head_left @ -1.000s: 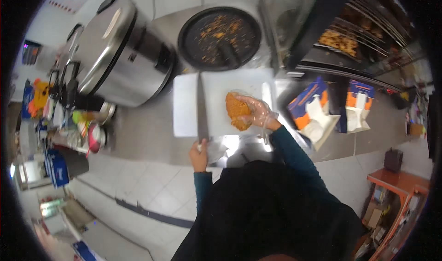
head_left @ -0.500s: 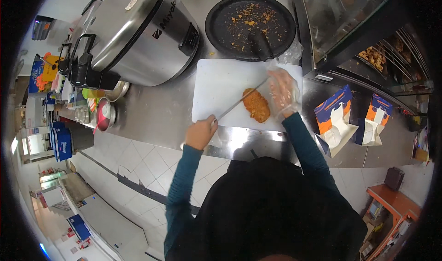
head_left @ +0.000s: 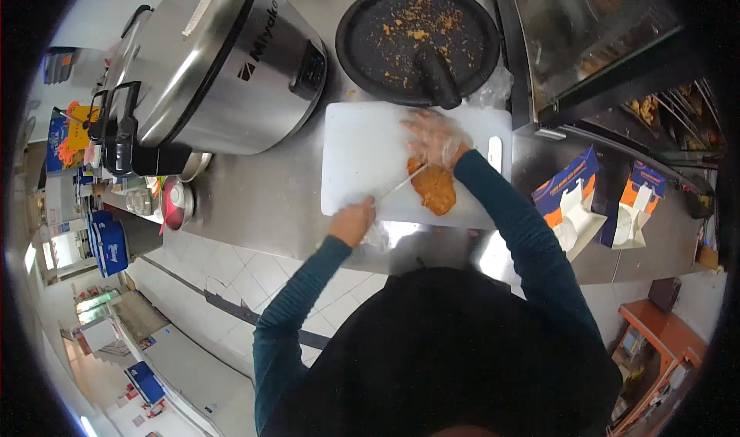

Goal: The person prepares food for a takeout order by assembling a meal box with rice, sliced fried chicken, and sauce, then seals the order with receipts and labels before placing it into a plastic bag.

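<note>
A piece of breaded fried chicken (head_left: 435,190) lies on a white cutting board (head_left: 354,132). My left hand (head_left: 353,221), by the board's near left edge, is closed round the handle of a knife. The thin knife blade (head_left: 398,185) slants up to the right, its far end against the upper left part of the chicken. My right hand (head_left: 436,138), in a clear plastic glove, is over the board just beyond the chicken. Its fingers are blurred but look stretched out to the left, with nothing visible in them.
Behind the board stands a black stone mortar (head_left: 362,59) with crumbs and a pestle (head_left: 438,76). A large steel rice cooker (head_left: 231,75) fills the back left. Two opened cardboard boxes (head_left: 574,206) stand at right, below a glass display cabinet (head_left: 593,36).
My right hand has moved left, from the chicken's right side to beyond it. The left hand and knife have shifted slightly, and the blade sits lower. The view has shifted a little.
</note>
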A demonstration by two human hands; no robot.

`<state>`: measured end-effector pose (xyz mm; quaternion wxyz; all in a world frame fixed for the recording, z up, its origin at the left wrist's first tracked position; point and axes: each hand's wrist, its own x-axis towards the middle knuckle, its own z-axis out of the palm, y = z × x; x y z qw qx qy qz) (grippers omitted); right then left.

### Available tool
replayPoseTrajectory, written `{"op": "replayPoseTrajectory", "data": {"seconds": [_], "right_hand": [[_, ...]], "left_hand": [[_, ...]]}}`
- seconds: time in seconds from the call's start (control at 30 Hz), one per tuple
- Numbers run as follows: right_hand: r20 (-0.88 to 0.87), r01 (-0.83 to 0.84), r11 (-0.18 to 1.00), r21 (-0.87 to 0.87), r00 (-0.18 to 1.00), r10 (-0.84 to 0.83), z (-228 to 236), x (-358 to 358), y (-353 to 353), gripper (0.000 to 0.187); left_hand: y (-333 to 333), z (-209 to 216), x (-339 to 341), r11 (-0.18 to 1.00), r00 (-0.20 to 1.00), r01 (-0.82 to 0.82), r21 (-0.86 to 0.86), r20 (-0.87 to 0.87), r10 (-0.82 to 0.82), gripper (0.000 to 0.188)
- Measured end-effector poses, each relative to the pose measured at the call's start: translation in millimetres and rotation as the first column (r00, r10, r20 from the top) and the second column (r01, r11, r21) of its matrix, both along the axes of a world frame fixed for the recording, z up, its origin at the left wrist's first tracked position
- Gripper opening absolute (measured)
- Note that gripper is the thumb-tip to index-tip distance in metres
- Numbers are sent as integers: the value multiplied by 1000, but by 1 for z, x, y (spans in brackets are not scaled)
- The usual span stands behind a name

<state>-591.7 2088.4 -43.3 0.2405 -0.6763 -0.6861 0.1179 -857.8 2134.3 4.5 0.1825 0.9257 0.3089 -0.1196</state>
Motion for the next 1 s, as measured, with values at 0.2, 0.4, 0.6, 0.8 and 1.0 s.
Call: {"op": "replayPoseTrajectory", "data": {"seconds": [0.2, 0.4, 0.6, 0.8, 1.0], "right_hand": [[-83, 94, 995, -37, 992, -97, -9, 0, -15, 45], [198, 169, 986, -17, 967, -162, 11, 5, -36, 50], [59, 264, 962, -72, 964, -260, 28, 7, -49, 54], [205, 403, 901, -158, 906, -369, 28, -9, -55, 61], [162, 425, 902, -80, 898, -409, 39, 8, -56, 64]], "left_hand": [[12, 70, 14, 993, 989, 114, -39, -94, -117, 18], [0, -7, 10, 994, 994, 101, -29, 40, -100, 17], [19, 68, 38, 968, 970, 230, -102, -54, -236, 15], [4, 12, 28, 981, 972, 177, -79, -142, -187, 15], [14, 48, 41, 974, 981, 174, -142, -66, -185, 16]]}}
